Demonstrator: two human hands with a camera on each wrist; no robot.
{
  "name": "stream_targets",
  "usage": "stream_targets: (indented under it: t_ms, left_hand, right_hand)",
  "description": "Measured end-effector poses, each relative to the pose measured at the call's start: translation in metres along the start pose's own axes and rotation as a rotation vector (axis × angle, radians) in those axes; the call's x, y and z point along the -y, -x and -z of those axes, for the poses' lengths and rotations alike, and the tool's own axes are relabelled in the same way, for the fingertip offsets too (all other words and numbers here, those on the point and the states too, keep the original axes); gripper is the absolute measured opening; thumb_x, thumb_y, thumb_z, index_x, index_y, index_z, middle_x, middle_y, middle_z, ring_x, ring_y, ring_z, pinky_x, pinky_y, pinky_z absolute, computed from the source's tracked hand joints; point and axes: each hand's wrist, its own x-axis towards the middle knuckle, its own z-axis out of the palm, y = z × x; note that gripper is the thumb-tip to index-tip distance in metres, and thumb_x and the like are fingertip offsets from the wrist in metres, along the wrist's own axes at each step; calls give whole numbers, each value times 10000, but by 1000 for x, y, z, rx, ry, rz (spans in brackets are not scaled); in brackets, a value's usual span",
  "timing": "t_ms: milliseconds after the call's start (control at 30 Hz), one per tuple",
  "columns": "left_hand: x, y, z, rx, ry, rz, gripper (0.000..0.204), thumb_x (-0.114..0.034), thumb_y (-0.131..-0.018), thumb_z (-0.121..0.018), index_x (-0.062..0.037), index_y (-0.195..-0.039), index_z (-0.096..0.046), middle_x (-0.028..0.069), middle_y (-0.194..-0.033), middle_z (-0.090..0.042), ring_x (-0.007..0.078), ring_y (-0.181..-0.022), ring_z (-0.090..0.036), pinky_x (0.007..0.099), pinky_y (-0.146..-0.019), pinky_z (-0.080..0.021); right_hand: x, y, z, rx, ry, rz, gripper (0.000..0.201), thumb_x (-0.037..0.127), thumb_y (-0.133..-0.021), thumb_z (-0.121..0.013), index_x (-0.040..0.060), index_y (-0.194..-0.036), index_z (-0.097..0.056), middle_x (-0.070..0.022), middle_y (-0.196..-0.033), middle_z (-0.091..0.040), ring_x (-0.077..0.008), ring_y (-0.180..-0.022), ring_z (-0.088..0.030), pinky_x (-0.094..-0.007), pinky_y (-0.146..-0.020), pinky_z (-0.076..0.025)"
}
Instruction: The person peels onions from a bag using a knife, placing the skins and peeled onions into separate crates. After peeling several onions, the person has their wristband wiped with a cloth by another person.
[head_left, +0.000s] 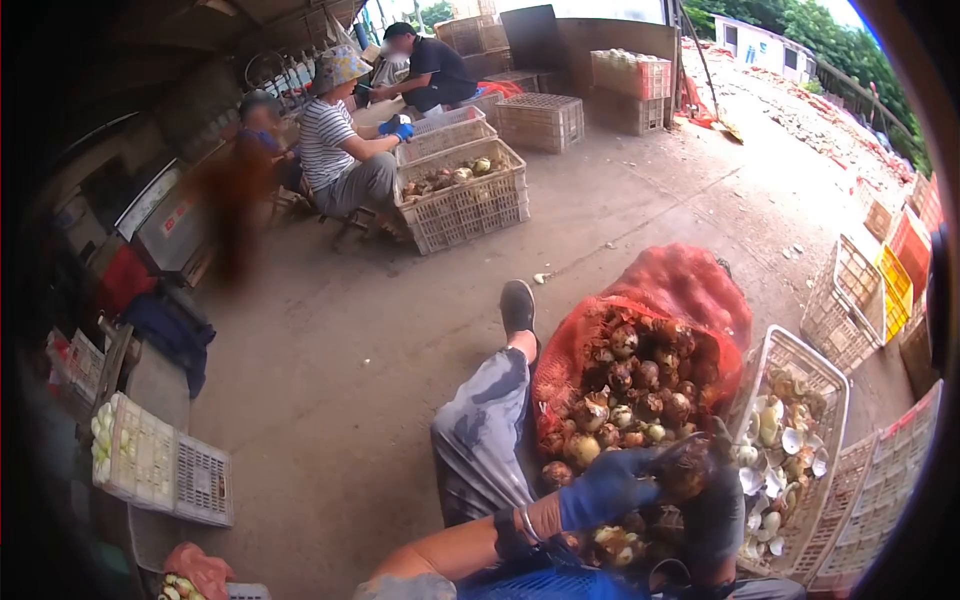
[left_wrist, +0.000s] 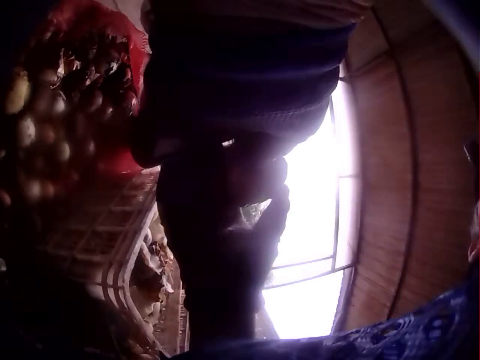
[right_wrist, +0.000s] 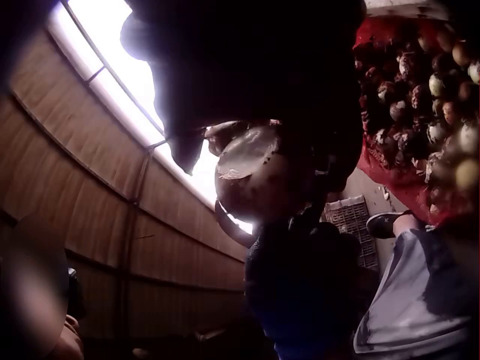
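In the head view my left hand (head_left: 610,488), in a blue glove, grips a brown-skinned onion (head_left: 686,466) over the front of a red mesh sack. My right hand (head_left: 718,515), in a dark grey glove, is close against the onion's other side. The right wrist view shows the onion (right_wrist: 259,180) with a pale bare patch, between the right glove's dark fingers above and the blue glove (right_wrist: 296,292) below. A thin curved strip hangs by its lower side. Both gloves are near black against the light in the left wrist view.
The red mesh sack (head_left: 690,280) lies open before me, full of onions (head_left: 640,375). Right of it stands a crate (head_left: 840,385) of peelings and pale onions. Stacked crates (head_left: 880,480) line the right edge. Several people sit farther back by onion crates (head_left: 465,215). My leg (head_left: 485,430) stretches left of the sack.
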Motion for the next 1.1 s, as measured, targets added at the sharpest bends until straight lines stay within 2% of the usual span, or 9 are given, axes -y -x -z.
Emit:
stream_targets:
  t_ms: [100, 133, 167, 233, 300, 500, 567, 900, 1100]
  left_hand:
    - [-8, -1, -4, 24, -398, -141, 640, -119, -875, -664, -193, -1506, -585, 170, -1146, -764, 260, -898, -771, 375, -785, -610]
    - [-15, -3, -9, 100, -552, -118, 601, -132, -878, -677, -189, -1473, -621, 181, -1175, -753, 276, -931, -773, 383, -802, -611]
    - [-18, 1, -8, 45, -469, -194, 609, -127, -874, -691, -192, -1475, -619, 177, -1150, -757, 280, -939, -773, 382, -811, -611]
    - [7, 2, -8, -81, -326, -370, 593, -80, -860, -719, -149, -1443, -639, 173, -1109, -765, 292, -933, -775, 377, -806, -619]
    - [-15, 10, 3, -110, -433, -313, 509, -13, -846, -703, -44, -1353, -677, 174, -1053, -775, 292, -903, -780, 371, -780, -635]
    - [-19, 30, -2, 7, -804, -346, 593, 5, -779, -707, -59, -1368, -680, 112, -839, -730, 297, -687, -697, 393, -648, -571]
    - [-10, 32, -4, 3, -845, -436, 599, -80, -820, -677, -34, -1416, -624, 79, -709, -637, 247, -594, -646, 415, -531, -446]
    - [20, 23, -8, -36, -1038, -388, 690, -84, -811, -667, -46, -1494, -572, 59, -645, -557, 241, -540, -587, 399, -565, -472]
    - [36, 10, 7, 60, -1134, -615, 610, -192, -953, -603, -53, -1539, -500, 40, -652, -564, 205, -536, -602, 385, -479, -466]
  right_hand:
    - [-12, 4, 14, -87, 638, 116, 838, 491, -959, -720, 134, -1625, -358, -108, -1370, -634, -278, -1178, -660, -424, -933, -585]
    - [-29, 11, 56, -50, 174, -1, 765, 513, -988, -661, 132, -1599, -404, -118, -1327, -658, -290, -1150, -668, -429, -913, -593]
    - [-1, 13, 11, -171, -278, -272, 664, 514, -1019, -587, 123, -1544, -476, -121, -1303, -674, -301, -1151, -671, -456, -918, -595]
    - [-12, 22, 24, -43, 65, 113, 557, 434, -1015, -557, 66, -1432, -562, -149, -1342, -662, -340, -1252, -634, -562, -1063, -519]
    - [-7, 21, 20, -227, -472, -180, 585, 401, -987, -591, 72, -1468, -529, -153, -1465, -594, -331, -1351, -579, -588, -1155, -449]
    - [-2, 20, 5, -198, -388, -80, 715, 360, -954, -664, 122, -1582, -420, -164, -1523, -545, -290, -1324, -591, -504, -1152, -467]
    - [-11, 20, 14, 2, -215, 84, 716, 363, -951, -664, 120, -1581, -425, -169, -1530, -537, -305, -1340, -577, -514, -1175, -443]
    - [-25, 18, 14, -212, -374, -144, 635, 349, -948, -667, 67, -1495, -510, -156, -1396, -626, -280, -1266, -623, -486, -1119, -487]
    - [-14, 26, 8, -230, -487, -318, 536, 303, -949, -666, 57, -1413, -558, -134, -1279, -682, -266, -1181, -670, -456, -1029, -554]
